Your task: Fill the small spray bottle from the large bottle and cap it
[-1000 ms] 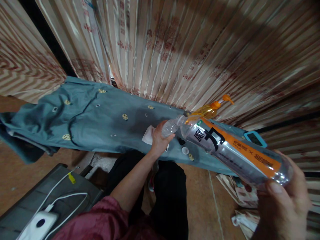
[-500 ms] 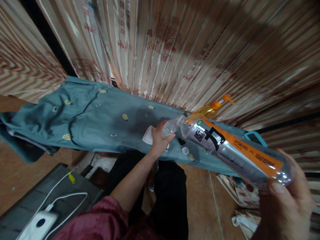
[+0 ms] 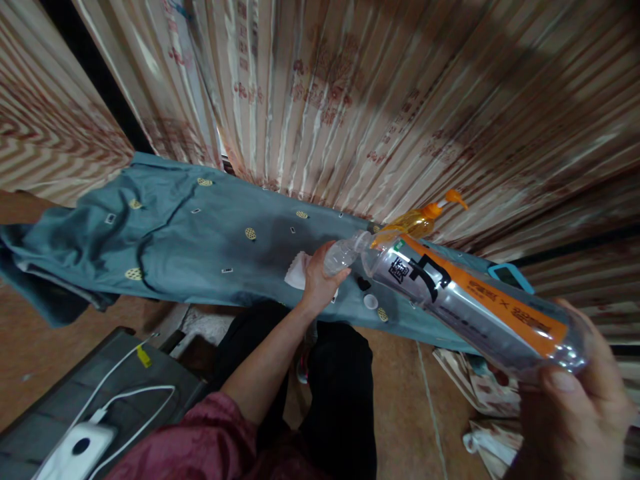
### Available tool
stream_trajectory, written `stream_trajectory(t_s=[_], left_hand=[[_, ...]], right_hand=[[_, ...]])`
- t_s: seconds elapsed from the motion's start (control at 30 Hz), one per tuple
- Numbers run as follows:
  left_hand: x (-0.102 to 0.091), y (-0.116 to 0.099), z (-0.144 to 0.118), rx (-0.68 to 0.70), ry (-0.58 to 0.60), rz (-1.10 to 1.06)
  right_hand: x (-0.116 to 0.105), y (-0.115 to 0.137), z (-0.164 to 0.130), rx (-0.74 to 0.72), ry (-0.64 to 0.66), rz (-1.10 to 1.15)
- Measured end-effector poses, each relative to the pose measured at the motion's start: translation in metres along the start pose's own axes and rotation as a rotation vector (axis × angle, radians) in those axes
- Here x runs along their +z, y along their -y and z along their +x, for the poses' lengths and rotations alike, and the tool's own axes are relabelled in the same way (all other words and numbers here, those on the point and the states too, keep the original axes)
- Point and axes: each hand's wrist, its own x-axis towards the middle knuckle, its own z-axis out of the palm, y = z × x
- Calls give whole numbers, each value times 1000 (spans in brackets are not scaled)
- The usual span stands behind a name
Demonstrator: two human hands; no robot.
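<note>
Two bottles | left grip [image 3: 320, 280] holds small bottle [image 3: 341, 253] | right grip [image 3: 575, 413] holds big bottle [image 3: 470, 303], tilted mouth-to-mouth

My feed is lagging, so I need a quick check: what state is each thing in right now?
large bottle: uncapped, tipped mouth-down toward the small one, held in the right hand
small bottle: open, gripped by the left hand
white cap: off, lying on the blue cloth
pump bottle: pump on, behind
power bank: cable plugged in
</note>
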Motion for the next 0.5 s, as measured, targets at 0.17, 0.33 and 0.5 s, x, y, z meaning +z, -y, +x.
stream_trajectory(t_s=[0.17, 0.33, 0.5], left_hand=[[0, -1, -1, -21, 8, -4], [0, 0, -1, -17, 2, -12], [1, 1, -1, -4, 1, 2]], right_hand=[[5, 6, -1, 34, -28, 42], [7, 11, -2, 40, -50, 41], [7, 12, 0, -15, -44, 66]])
